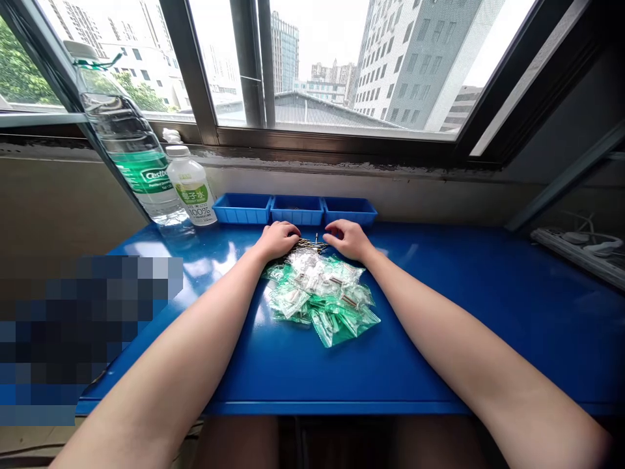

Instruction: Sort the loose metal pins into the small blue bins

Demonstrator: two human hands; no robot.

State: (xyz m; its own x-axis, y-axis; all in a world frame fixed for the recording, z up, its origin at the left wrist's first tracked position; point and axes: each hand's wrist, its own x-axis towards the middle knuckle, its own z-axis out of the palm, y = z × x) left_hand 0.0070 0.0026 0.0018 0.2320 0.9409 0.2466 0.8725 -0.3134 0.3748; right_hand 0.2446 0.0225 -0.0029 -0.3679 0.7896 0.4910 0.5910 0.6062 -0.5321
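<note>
My left hand (279, 240) rests at the left side of a small pile of thin metal pieces (308, 245), its fingers curved and touching the pile's edge. On the other side, my right hand (347, 240) has its thumb and fingers apart near the pile, with nothing visible between them. One small metal piece stands out above the pile between the hands. Just in front lies a heap of clear and green plastic bags (322, 293), with small metallic parts showing inside some of them. What lies under my left hand's fingers is hidden.
Three joined blue bins (295, 212) stand behind the hands on the blue table (342, 381). A large water bottle (141, 150) and a smaller white bottle (193, 189) are at the back left. A power strip (581, 251) lies at the far right.
</note>
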